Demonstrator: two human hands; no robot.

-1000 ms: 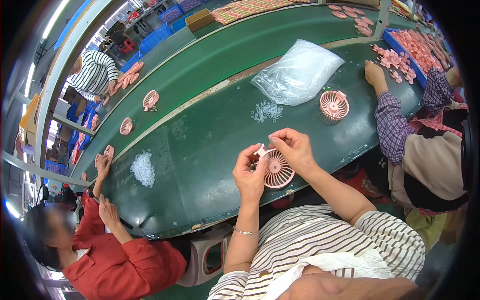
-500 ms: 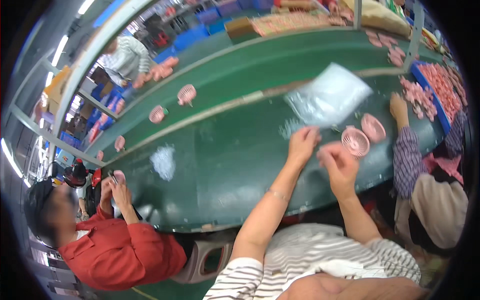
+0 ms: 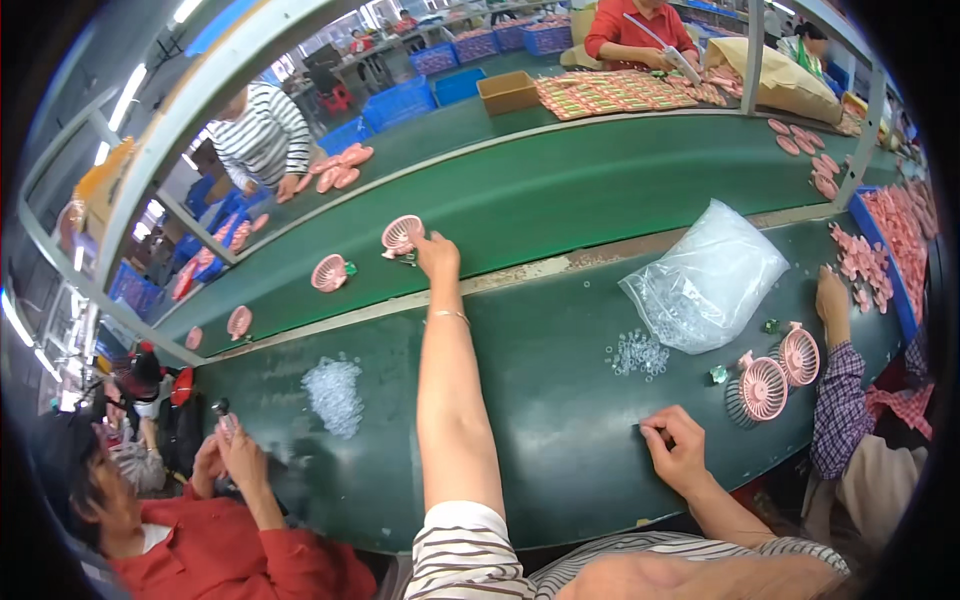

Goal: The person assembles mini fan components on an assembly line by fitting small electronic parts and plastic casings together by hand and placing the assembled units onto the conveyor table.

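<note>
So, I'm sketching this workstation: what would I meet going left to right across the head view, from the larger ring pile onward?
Larger pile of clear rings, pink fan housing, left hand at its edge, right hand, small green part, two nearer fan housings, blue tray.

Factory line: green belt (image 3: 560, 200) beneath left hand (image 3: 437, 257); co-workers (image 3: 262, 130) beyond it; blue crate (image 3: 900, 300) of pink parts (image 3: 892, 228) past right hand (image 3: 677, 447).
</note>
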